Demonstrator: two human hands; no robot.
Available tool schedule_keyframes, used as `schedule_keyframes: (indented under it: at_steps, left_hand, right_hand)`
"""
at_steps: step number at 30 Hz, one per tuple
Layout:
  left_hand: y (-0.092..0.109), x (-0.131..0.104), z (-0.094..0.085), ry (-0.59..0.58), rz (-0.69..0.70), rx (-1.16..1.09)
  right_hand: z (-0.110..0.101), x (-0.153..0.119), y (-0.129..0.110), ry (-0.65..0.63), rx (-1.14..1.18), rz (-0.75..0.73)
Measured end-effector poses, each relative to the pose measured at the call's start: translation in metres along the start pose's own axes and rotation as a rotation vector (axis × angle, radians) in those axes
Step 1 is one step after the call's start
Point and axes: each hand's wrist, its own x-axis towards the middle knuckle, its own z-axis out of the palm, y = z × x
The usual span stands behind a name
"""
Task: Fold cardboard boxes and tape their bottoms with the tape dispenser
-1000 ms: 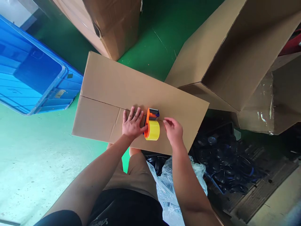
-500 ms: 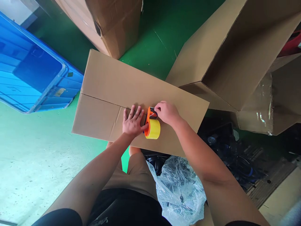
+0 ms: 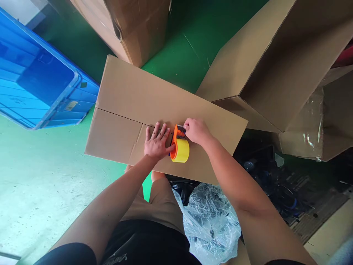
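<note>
A closed cardboard box (image 3: 165,95) lies across the middle, its flaps meeting in a dark seam. On it rests an orange tape dispenser (image 3: 180,145) with a yellow roll. My left hand (image 3: 156,143) lies flat on the cardboard with its fingers spread, the thumb touching the dispenser's left side. At the dispenser's far end my right hand (image 3: 195,130) is closed, thumb and forefinger pinched together; whatever is between them is too small to make out.
A blue plastic crate (image 3: 52,84) stands at the left. Another carton (image 3: 140,29) is beyond the box, and a large open carton (image 3: 237,62) is at the right. Near my legs sits a clear plastic bag (image 3: 211,224). Dark clutter (image 3: 275,180) lies at the lower right.
The view has shifted slightly. Both hands keep almost the same places on the box and at the dispenser.
</note>
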Motion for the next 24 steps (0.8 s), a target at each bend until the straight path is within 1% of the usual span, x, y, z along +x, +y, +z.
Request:
schedule_keyframes:
  at_steps: [7,12,14,16,19,22,24]
  left_hand:
    - [0.002,0.001,-0.004,-0.018,-0.008,-0.001]
    - [0.004,0.001,-0.008,-0.039,-0.018,-0.003]
    - [0.004,0.001,-0.008,-0.045,-0.02,-0.008]
    - [0.004,0.001,-0.008,-0.047,-0.022,-0.012]
    - [0.003,0.001,-0.006,-0.047,-0.02,-0.017]
    - [0.001,0.001,-0.004,-0.046,-0.026,-0.016]
    - [0.001,0.001,-0.003,-0.053,-0.028,-0.012]
  right_hand:
    - [-0.001,0.009,-0.001,-0.044,-0.049,0.008]
    - [0.002,0.015,0.002,-0.036,0.006,0.03]
    - [0.005,0.016,0.006,-0.008,0.088,0.033]
    - [0.008,0.016,0.013,0.023,0.223,0.043]
    - [0.014,0.017,0.024,0.046,0.444,0.104]
    - [0.016,0.02,0.032,-0.003,0.614,0.195]
    - [0.011,0.023,0.034,-0.051,0.628,0.228]
